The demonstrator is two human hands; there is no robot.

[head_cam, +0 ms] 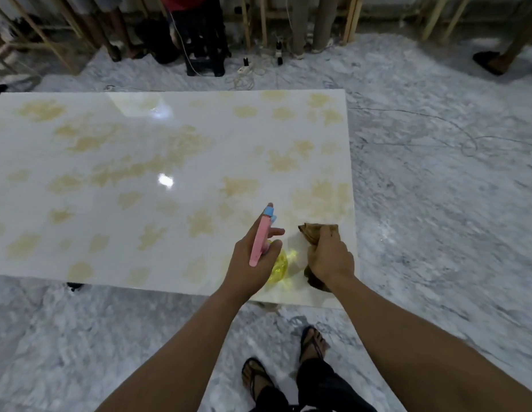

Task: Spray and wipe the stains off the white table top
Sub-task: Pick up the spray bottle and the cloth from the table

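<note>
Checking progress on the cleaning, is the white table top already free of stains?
No, yellowish stains are spread across most of the white table top.

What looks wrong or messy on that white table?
Yellowish-tan stains blotch nearly the whole glossy table top. Only the near right corner looks clean, where the right hand presses a brown cloth. The left hand holds a spray bottle.
</note>
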